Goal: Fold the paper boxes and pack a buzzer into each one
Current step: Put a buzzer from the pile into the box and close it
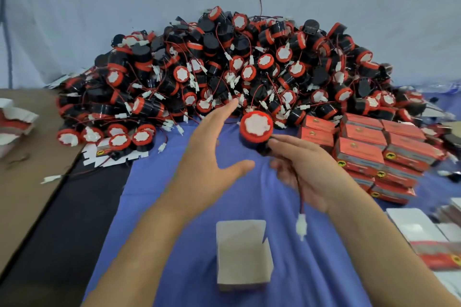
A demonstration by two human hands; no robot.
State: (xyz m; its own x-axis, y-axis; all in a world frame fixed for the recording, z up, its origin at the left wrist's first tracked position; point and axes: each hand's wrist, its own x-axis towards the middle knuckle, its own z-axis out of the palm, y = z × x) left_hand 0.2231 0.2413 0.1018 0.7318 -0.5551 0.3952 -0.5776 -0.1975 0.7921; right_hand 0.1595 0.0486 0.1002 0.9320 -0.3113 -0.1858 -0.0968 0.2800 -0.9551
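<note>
Above the blue cloth (311, 269), in the head view, a buzzer (257, 129) is held up by the right hand (306, 169), whose fingers are curled round its black body. The buzzer is round, with a red rim and a white, ragged-edged face turned up toward the camera. Its thin wire (300, 192) is seen hanging down across the palm, ending in a white plug (301, 227) that dangles free. The left hand (212, 157) is stretched flat, fingers straight, thumb spread wide, with nothing held; its fingertips are near the foot of the pile (224, 70). The pile is made up of many like buzzers, black and red, tangled with red wires and white plugs. Near the lower edge a box (243, 254) is stood on the cloth, its top open and its plain inside shown. To the right, closed red boxes (374, 149) are stacked in rows, and white flat blanks (419, 227) are laid beyond the right forearm. At the left, brown cardboard (25, 157) is laid beside a dark strip. A pale sheet (99, 7) is hung behind the pile.
</note>
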